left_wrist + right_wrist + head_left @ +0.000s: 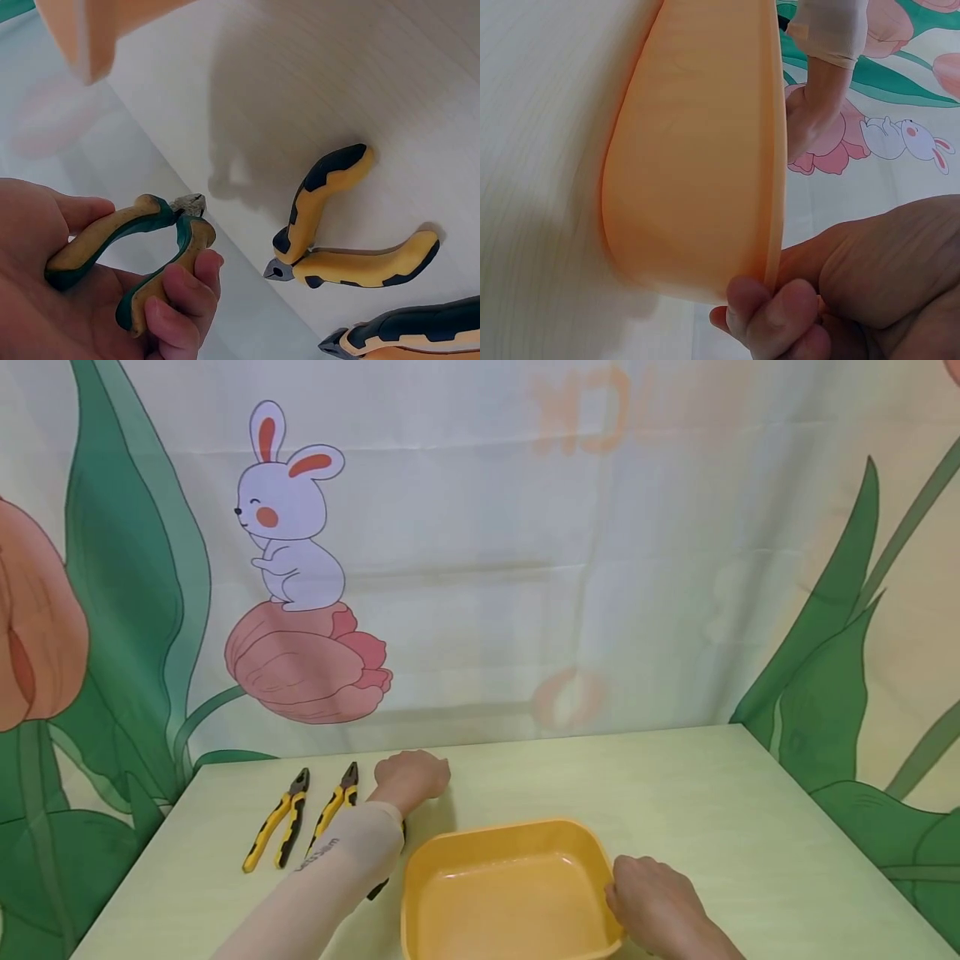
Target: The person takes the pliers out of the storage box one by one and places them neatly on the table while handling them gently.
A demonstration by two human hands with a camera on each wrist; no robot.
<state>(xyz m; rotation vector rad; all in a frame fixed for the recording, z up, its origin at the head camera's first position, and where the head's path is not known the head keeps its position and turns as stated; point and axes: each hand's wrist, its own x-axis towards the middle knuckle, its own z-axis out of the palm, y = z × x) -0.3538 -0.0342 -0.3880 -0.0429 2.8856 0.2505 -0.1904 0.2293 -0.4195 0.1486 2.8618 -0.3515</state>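
My left hand (412, 774) reaches over the back left of the table. In the left wrist view its curled fingers grip small pliers (109, 238) with tan and green handles, their handles spread apart; the head view hides these pliers. With its fingers and thumb, my right hand (656, 897) pinches the right rim of a yellow plastic bin (517, 902); the right wrist view shows this grip on the bin's wall (697, 150). Yellow and black pliers (327, 814) lie beside the left forearm, which partly covers them.
Another pair of yellow and black pliers (277, 818) lies farther left on the pale table (712, 793). Black and yellow handle ends (377, 889) show between the left forearm and the bin. A printed curtain (465, 635) with a rabbit and tulips hangs behind the table.
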